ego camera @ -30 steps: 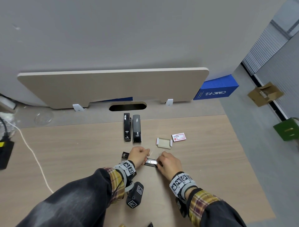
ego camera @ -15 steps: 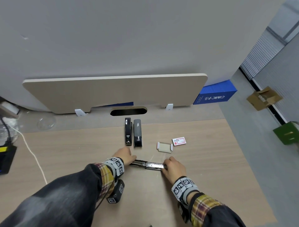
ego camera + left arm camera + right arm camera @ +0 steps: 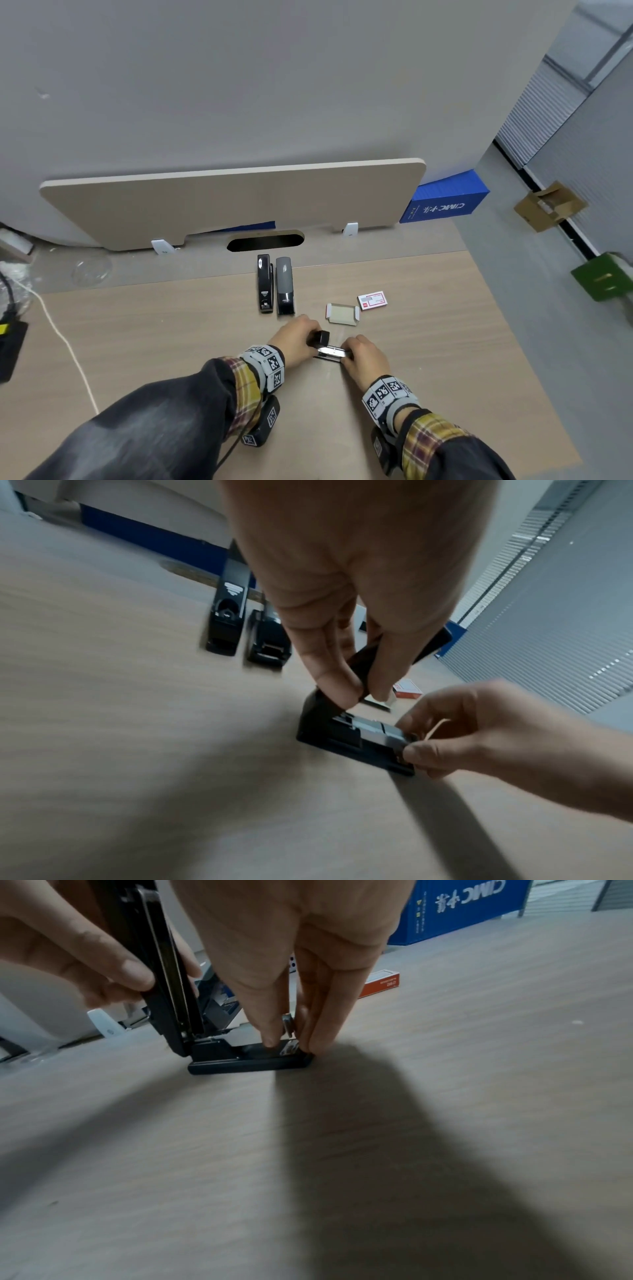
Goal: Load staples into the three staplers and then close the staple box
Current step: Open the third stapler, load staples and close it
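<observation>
A small black stapler [image 3: 329, 352] lies crosswise on the desk in front of me. My left hand [image 3: 361, 693] pinches its black cover [image 3: 164, 988] and holds it raised nearly upright. My right hand [image 3: 291, 1042] pinches the front end of the stapler's base [image 3: 240, 1061] and metal magazine [image 3: 380, 730] from both sides. Two more staplers, one black [image 3: 264, 283] and one grey [image 3: 285, 286], lie side by side farther back. The open staple box tray [image 3: 342, 313] sits right of them, its red and white sleeve [image 3: 372, 300] beside it.
A beige partition board [image 3: 233, 202] stands along the desk's back edge, above a cable slot [image 3: 265, 240]. A white cable [image 3: 65, 342] and a black device [image 3: 10, 349] lie at the far left. The desk's right edge [image 3: 507, 342] drops to the floor.
Half a second ago the stapler lay opened out flat between my hands. My left hand has since swung the cover up toward the right, and the hands are closer together.
</observation>
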